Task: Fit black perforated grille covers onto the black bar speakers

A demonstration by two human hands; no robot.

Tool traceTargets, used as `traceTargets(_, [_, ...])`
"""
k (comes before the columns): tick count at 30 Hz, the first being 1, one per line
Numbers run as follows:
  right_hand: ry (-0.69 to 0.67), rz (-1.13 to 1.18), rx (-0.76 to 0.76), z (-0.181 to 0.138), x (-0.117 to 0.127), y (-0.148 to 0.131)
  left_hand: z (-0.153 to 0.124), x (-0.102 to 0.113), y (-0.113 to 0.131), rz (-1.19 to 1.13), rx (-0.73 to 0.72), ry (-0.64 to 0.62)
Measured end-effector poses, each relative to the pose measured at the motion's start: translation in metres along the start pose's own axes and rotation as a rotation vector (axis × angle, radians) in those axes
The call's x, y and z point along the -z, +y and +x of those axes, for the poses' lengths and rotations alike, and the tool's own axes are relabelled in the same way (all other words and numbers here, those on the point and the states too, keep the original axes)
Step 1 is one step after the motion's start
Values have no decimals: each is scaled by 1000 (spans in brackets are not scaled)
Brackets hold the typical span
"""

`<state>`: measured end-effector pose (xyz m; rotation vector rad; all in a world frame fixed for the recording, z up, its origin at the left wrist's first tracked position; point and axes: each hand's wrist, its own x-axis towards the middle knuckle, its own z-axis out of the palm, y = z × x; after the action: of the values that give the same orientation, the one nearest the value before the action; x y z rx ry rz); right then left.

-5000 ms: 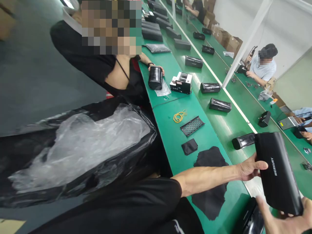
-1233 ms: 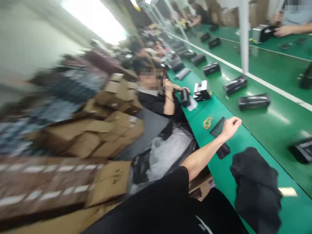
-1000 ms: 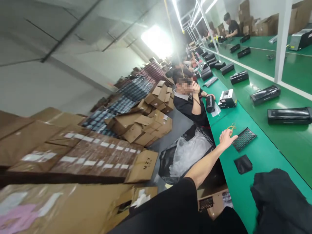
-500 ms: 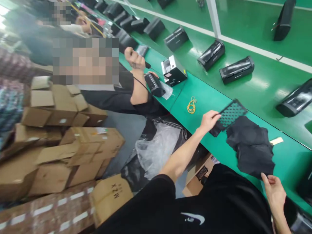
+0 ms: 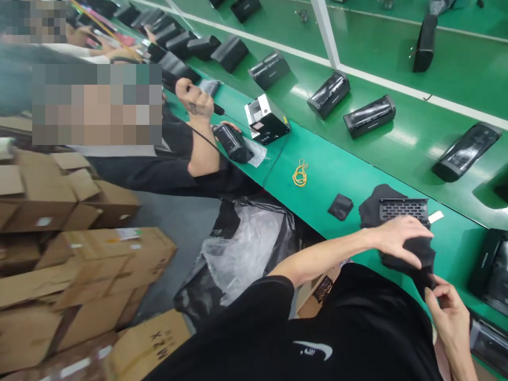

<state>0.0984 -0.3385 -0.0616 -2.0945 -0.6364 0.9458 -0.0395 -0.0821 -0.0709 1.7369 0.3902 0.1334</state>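
A black perforated grille (image 5: 402, 208) lies on the black cloth (image 5: 371, 203) at the bench's near side. My left hand (image 5: 397, 237) is over the cloth, just below the grille, its thumb and fingers spread; whether it touches the cloth I cannot tell. At the near corner, my right hand (image 5: 448, 304) pinches the cloth between thumb and fingers, drawing it into a narrow fold. Left of the cloth is a small flat black piece (image 5: 340, 206). A pale strip (image 5: 435, 216) pokes out by the grille's right end.
Black speakers (image 5: 370, 115) stand along the green line beyond the bench. A co-worker's hand (image 5: 196, 99) holds a corded tool near a speaker (image 5: 233, 142) and a white-and-black box (image 5: 267, 119). Yellow cord (image 5: 300, 173) lies mid-bench. Cartons (image 5: 123, 259) and a plastic bag (image 5: 242, 248) fill the left.
The grille has left my left hand and now rests on the cloth. My left hand has moved right and opened. My right hand has pulled the cloth's corner into a fold.
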Motion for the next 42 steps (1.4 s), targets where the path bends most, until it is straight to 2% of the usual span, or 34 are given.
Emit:
traceTargets(1, [-3,92,-3,-3,2,-9,2,-11,7,-91,-4,-114])
traceTargets(3, [50,260,-21,-4,6,-27,5,-30,10,-252,31,-249])
traceTargets(5, [156,370,-60,1,9,-40,4,-40,3,-365,86,-288])
traceTargets(7, [229,440,-103,11,11,-47,2,-44,-7,-447,153,-251])
traceTargets(10, [155,508,-183,28,13,-49,0,-42,-16,-582,231,-193])
traceTargets(14, [-44,577,-324,44,12,-52,3,-34,-10,-717,199,-167])
traceTargets(16, [-73,557,-374,48,12,-54,4,-29,-6,-722,164,-164])
traceTargets(18, [-15,512,-391,51,13,-54,3,-24,-5,-696,155,-169])
traceTargets(21, [138,408,-328,51,16,-51,-4,-16,-8,-651,191,-136])
traceTargets(23, [175,328,-237,50,17,-49,-8,-11,-11,-635,210,-103])
traceTargets(26, [118,308,-61,48,17,-49,-11,-8,-12,-630,214,-99])
traceTargets(28, [85,328,3,48,15,-50,-8,-8,-11,-639,207,-135])
traceTargets(34, [88,342,-71,51,13,-52,0,-11,-8,-571,240,-218])
traceTargets(36, [101,346,-97,55,12,-52,-3,-9,-8,-499,260,-182])
traceTargets(38, [112,348,-118,61,10,-54,-9,-5,-8,-450,259,-84])
traceTargets(42, [99,304,-126,79,3,-62,-20,6,-8,-375,173,92])
